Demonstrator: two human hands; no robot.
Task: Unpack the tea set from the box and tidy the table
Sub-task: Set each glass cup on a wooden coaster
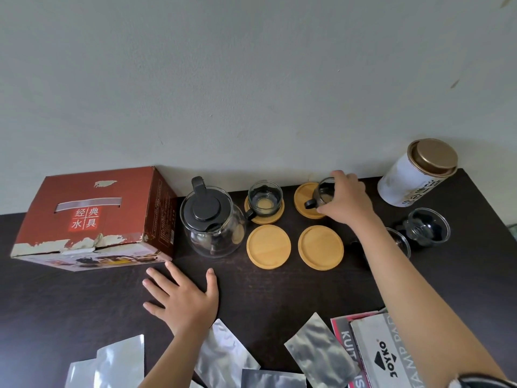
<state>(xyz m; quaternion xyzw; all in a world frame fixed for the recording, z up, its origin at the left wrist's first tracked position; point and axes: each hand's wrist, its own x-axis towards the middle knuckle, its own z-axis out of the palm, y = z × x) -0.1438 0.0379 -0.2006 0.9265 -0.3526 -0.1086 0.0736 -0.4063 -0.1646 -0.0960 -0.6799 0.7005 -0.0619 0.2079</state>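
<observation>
Near edge: we count five crinkled silver foil pouches (321, 357) along the bottom of the view, beside a grey cardboard stamp-pad box (391, 357) printed "JOYKO", which lies on a red-edged booklet (345, 348) whose letters read "KUIT".
Our left hand (183, 299): fingers spread flat on the dark brown wooden table (70, 298), gripping nothing, just in front of the box corner.
Our right hand (347, 200): fingers curled round a small clear glass cup with a black handle (321, 196), holding it over the far right coaster.
Coasters: we count four round bamboo coasters in a square; the near left (268, 247) and near right (321, 247) are bare, the far right (306, 200) sits under the held cup.
Cups: four in all; a second clear glass cup (265, 198) stands on the far left coaster (264, 217), a third (428, 226) stands on bare table to the right, and a fourth (398, 242) is half hidden by our forearm.
Teapot: one clear glass teapot with a black lid (212, 219), between the box and the coasters.
Box: one worn red cardboard box (95, 217) at far left, against the wall, marked "经典水具".
Tin: one white cylindrical tin with a gold lid (416, 176) in the far right corner; its writing is too small to read.
Open room: bare table runs left of our left hand and between both arms.
</observation>
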